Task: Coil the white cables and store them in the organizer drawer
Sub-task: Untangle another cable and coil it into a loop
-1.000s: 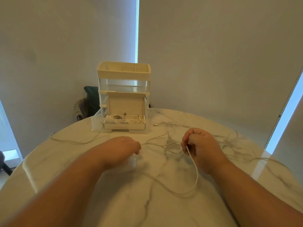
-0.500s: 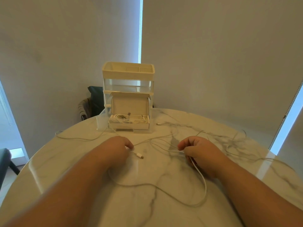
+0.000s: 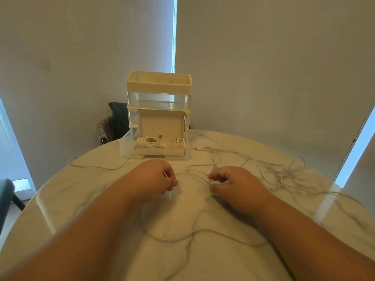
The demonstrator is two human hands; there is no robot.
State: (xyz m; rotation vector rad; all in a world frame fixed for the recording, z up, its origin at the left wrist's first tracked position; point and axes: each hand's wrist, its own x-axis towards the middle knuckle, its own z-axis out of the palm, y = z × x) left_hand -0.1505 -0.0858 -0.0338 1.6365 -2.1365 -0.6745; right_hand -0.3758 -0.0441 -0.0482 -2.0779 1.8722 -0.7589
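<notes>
- The left hand [image 3: 156,179] is curled, pinching a white cable [image 3: 188,170] at its fingertips.
- The right hand [image 3: 237,185] is half-curled, thumb and forefinger apart. Strands pass its tips, and I cannot tell whether it grips any.
- Loose cables [image 3: 284,175] sprawl across the table [image 3: 60,199].
- The organizer [image 3: 159,86] has its drawer [image 3: 124,147] pulled out, with coils [image 3: 150,141] inside.

Beyond the fingers of the left hand [image 3: 156,178], the organizer [image 3: 159,86] stands on the table [image 3: 71,195], its bottom drawer [image 3: 124,146] pulled out toward them. In the drawer sits an open box [image 3: 160,153] holding coiled cables [image 3: 148,142]. A loose cable [image 3: 188,171] runs from those fingers to the right hand [image 3: 233,185], perhaps between its fingers. Tangled cables [image 3: 284,173] lie right of them
</notes>
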